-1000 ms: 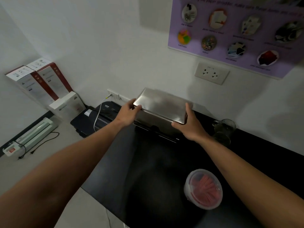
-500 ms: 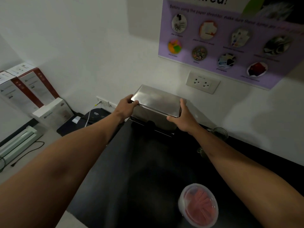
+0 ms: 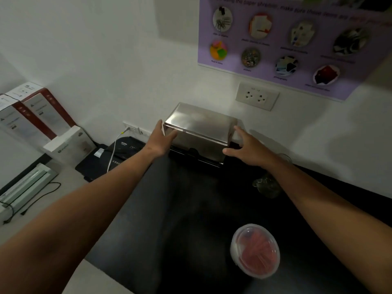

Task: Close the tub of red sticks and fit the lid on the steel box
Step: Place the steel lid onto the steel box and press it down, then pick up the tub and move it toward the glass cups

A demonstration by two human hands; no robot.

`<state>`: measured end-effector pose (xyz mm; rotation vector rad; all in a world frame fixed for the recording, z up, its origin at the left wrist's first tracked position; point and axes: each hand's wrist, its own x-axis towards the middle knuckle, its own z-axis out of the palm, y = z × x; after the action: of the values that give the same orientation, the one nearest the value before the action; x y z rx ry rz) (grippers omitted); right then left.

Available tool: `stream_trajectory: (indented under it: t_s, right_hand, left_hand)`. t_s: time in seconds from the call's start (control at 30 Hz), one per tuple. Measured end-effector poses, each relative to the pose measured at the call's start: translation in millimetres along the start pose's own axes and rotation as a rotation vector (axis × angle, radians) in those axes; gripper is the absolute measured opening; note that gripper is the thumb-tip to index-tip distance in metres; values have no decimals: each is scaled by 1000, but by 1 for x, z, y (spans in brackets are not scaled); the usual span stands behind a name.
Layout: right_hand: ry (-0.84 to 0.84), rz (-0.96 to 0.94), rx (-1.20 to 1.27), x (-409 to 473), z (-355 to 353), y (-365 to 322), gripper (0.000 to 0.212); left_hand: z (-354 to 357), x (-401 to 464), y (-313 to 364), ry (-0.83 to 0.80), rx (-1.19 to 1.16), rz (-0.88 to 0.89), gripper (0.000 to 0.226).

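While the lid [image 3: 199,122] sits on the steel box [image 3: 197,143] against the wall, your left hand [image 3: 161,139] touches its left end, your right hand [image 3: 246,145] hovers spread beside it; the closed tub of red sticks [image 3: 255,250] stands nearer on the counter [image 3: 169,209].

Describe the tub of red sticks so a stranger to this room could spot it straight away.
Start at the black countertop under the purple wall poster. On its near part, below the right forearm, stands a small round clear plastic tub with a clear lid on it. Unlike the rectangular lidded steel box against the wall, it is round and see-through, showing red sticks inside.
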<state>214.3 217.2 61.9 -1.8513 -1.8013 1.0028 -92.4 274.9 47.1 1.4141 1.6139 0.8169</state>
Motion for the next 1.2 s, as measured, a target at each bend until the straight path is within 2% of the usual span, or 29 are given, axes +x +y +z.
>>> stream_trajectory:
  t_s: [0.1, 0.3, 0.53, 0.67, 0.77, 0.97, 1.2]
  right_hand:
    - [-109, -65, -11, -41, -19, 11, 105]
    - [-269, -43, -8, -119, -33, 41, 71]
    - [-393, -98, -73, -191, -17, 76, 81]
    - [-431, -117, -113, -223, -2, 93, 94]
    - [-439, -137, -105, -240, 13, 106, 101]
    - [-365, -141, -108, -241, 34, 118, 105]
    - [-240, -189, -210, -200, 32, 107, 90]
  left_hand:
    - [6, -36, -8, -80, -7, 54, 64]
    - [36, -125, -30, -339, 65, 138, 70]
    - [75, -218, -46, -535, 32, 152, 84]
    - [107, -266, -55, -549, 56, 168, 98]
    - [125, -294, -60, -521, 10, 179, 99]
    - [143, -314, -55, -450, -117, 261, 76]
    - [147, -275, -41, -353, -200, 235, 61]
